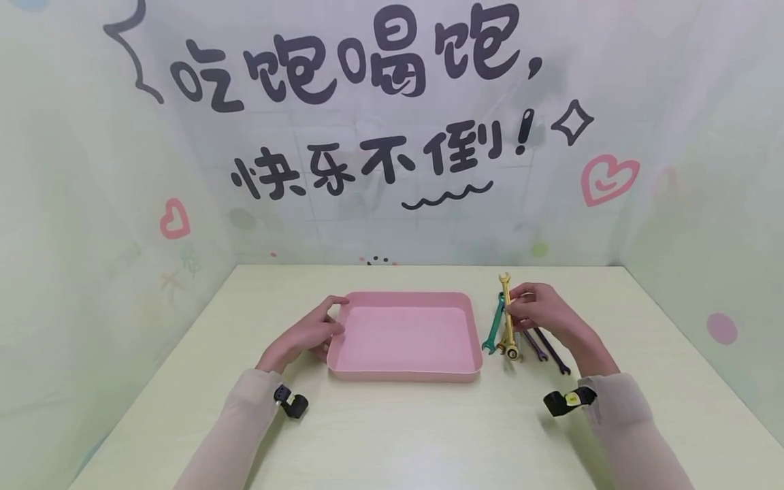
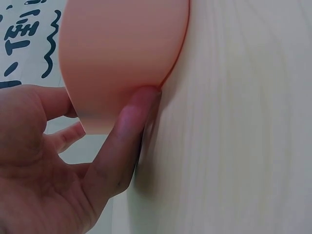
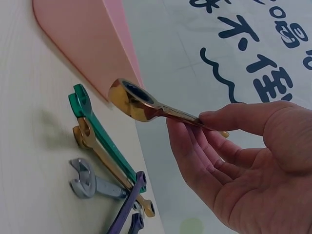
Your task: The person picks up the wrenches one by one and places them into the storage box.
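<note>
My left hand (image 1: 309, 333) holds the left end of a shallow pink tray (image 1: 404, 376). In the left wrist view its thumb (image 2: 134, 114) presses low on the tray's outer wall, while the fingers reach to the rim. To the right of the tray, my right hand (image 1: 542, 309) pinches a shiny gold combination wrench (image 3: 141, 105) between thumb and fingers, raised above several other wrenches. Its ring end points toward me, the open jaw away. Below it lie a green wrench (image 1: 493, 330), another gold wrench (image 3: 105, 158), a silver wrench (image 3: 85, 183) and a purple wrench (image 3: 127, 209).
A dark wrench (image 1: 554, 354) lies at the right of the pile. All of it stands on a pale wood-grain table (image 1: 404, 435). A printed curtain (image 1: 367, 231) rises behind the table's back edge and along both sides.
</note>
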### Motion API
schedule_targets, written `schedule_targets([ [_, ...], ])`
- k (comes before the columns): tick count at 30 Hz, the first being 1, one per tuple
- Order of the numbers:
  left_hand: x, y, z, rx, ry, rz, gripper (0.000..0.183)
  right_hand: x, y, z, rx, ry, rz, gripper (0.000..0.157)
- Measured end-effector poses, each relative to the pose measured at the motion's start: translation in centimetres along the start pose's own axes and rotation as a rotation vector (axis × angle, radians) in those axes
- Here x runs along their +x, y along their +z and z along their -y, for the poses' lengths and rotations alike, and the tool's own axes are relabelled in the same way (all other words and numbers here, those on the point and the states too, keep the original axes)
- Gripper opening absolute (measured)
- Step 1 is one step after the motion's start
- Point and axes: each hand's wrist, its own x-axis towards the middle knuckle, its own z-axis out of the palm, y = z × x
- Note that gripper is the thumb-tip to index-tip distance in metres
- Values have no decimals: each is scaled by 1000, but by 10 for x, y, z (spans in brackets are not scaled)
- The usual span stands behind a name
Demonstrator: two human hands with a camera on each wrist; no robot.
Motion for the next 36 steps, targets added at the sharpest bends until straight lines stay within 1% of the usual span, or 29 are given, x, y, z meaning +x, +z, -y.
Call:
schedule_targets([
  [14, 1, -1, 0, 11, -7, -2, 63, 12, 21, 15, 53, -8, 1, 44],
  [21, 4, -2, -1, 8, 2, 4, 64, 18, 28, 21, 27, -7, 7, 45],
  [29, 5, -3, 0, 9, -1, -2, 62, 24, 35, 26, 28, -23, 18, 44],
  [36, 5, -4, 0, 11, 2, -5, 62, 30, 43, 29, 47, 17, 16, 46],
])
